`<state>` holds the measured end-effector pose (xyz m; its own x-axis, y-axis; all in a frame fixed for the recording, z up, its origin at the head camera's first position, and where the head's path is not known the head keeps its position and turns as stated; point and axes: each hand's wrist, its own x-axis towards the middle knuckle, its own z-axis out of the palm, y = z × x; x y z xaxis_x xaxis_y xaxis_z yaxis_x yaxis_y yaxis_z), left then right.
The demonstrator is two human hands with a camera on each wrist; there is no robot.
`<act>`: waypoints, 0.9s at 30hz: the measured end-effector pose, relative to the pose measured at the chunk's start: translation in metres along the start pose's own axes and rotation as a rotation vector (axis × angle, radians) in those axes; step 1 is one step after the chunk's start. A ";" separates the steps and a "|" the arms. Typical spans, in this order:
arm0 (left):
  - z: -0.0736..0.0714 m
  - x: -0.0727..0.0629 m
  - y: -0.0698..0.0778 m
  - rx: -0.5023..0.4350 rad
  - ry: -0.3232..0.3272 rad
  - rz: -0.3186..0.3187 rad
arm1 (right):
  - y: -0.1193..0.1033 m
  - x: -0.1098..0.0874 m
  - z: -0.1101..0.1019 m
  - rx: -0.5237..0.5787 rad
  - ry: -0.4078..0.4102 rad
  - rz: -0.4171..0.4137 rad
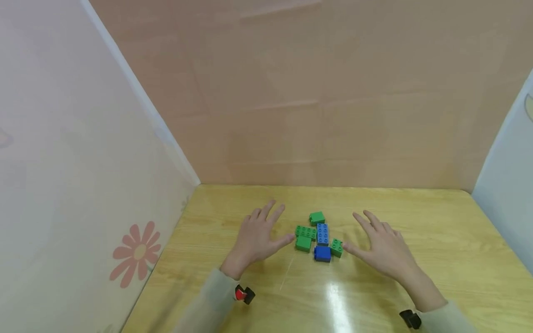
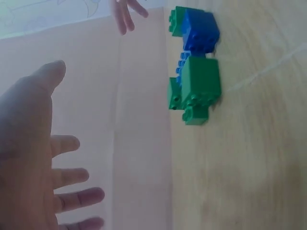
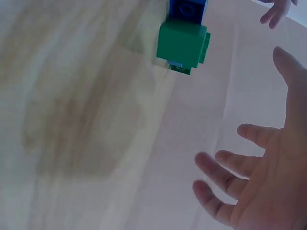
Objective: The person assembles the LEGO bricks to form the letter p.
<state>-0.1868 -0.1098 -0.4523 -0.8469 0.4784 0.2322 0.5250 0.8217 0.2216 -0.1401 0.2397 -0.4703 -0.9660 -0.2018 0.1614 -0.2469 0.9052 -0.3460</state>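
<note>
"Seeing what between the left hand (image 1: 255, 238) and right hand (image 1: 385, 249)?"

"Seeing six studded bricks (image 1: 322, 234), four green, two blue, clustered close, some tipped sideways."

"Noticing what around?"

"Noticing a glossy wood-grain surface (image 1: 291, 305) beneath, a creased tan backdrop (image 1: 333, 115) behind, a pale wall (image 1: 83, 115) with a reddish flower (image 1: 139, 252) at left."

"Fingers (image 1: 276, 214)?"

"Spread on both hands, near the bricks."

"Missing anything?"

"Losing part of a blue brick (image 3: 189, 9) to the right wrist view's top edge, plus others to overlap."
</note>
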 end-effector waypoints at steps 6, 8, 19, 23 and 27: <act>0.022 -0.007 0.004 -0.185 -0.010 0.019 | 0.000 -0.008 0.012 0.124 -0.020 0.031; 0.030 -0.009 0.005 -0.253 -0.013 0.013 | 0.001 -0.012 0.018 0.165 -0.024 0.054; 0.073 -0.008 0.003 -0.520 0.007 -0.046 | 0.005 -0.015 0.043 0.382 -0.013 0.081; 0.084 -0.004 0.001 -0.545 0.004 -0.082 | 0.007 -0.013 0.049 0.447 -0.040 0.125; 0.091 -0.001 0.000 -0.546 -0.025 -0.100 | 0.008 -0.011 0.051 0.464 -0.066 0.141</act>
<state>-0.1933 -0.0820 -0.5388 -0.8932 0.4187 0.1638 0.4038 0.5869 0.7018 -0.1358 0.2298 -0.5223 -0.9916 -0.1257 0.0294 -0.1064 0.6660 -0.7383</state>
